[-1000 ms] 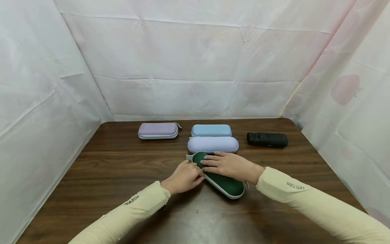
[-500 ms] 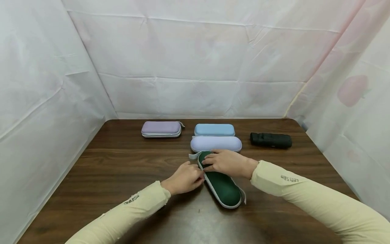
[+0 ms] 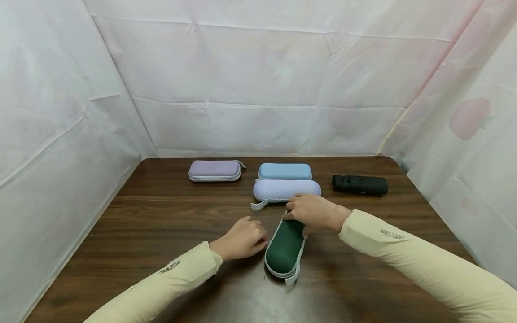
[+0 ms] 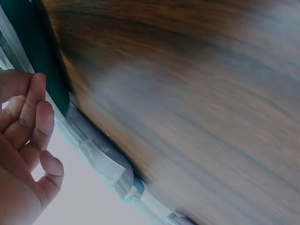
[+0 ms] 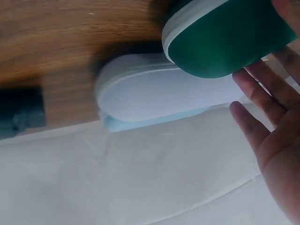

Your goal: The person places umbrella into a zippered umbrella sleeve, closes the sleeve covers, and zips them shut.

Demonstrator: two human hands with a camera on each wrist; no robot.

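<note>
In the head view, my right hand (image 3: 313, 213) grips the far end of a dark green hard zip case (image 3: 284, 246) with pale grey piping, fingers across the top and thumb at its right side. The case slants on the table, a grey loop at its near end. My left hand (image 3: 244, 237) is beside the case's left edge, its fingers loosely curled, with nothing visible in them. The left wrist view shows these fingers (image 4: 44, 117) overlapping the case's zip edge. From the right wrist, the green case (image 5: 229, 37) appears close above a lavender case (image 5: 164, 91).
Beyond the hands lies the lavender case with a grey strap (image 3: 259, 205), a light blue case (image 3: 285, 171) right behind it. A purple case (image 3: 215, 169) is at back left. At right is a black cylindrical pouch (image 3: 359, 185). White sheeting (image 3: 258, 80) walls the wooden table (image 3: 161, 251).
The green case has turned clockwise, its near end swinging left and towards me. My right hand has shifted from across its top to its far end. My left hand stays nearly where it was.
</note>
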